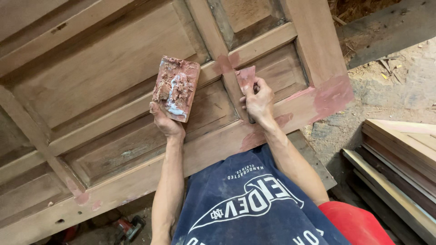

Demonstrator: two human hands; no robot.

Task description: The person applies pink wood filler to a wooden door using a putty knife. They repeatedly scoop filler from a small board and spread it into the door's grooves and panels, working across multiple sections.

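dark blue shirt (254,204) and a bit of red cloth (354,224) sit nearest the lens, both forearms reaching up from there to a panelled wooden door (104,72) lying flat. left hand (167,123) grips the lower edge of a small board (176,88), tilted toward the camera, its face caked with reddish-brown filler streaked pale blue-white. right hand (260,102) is closed around a flat scraper (246,78), blade pressed on the door's upright rail just beside a cross joint; the handle looks dark but is mostly hidden by the fingers, so hard to say. pink filler patches (331,95) show on the door's corner, the bottom rail and near the lower left. filler looks soft, sticky, smearable, likely to slide off if the board tips far; board itself light and stiff, best held by its clean bottom edge with the thumb clear of the paste. scraper blade thin, probably a little springy; hold is low on the handle. door looks heavy, rigid. stacked planks (399,154) lie to the right, a red power tool (129,229) on the ground below.
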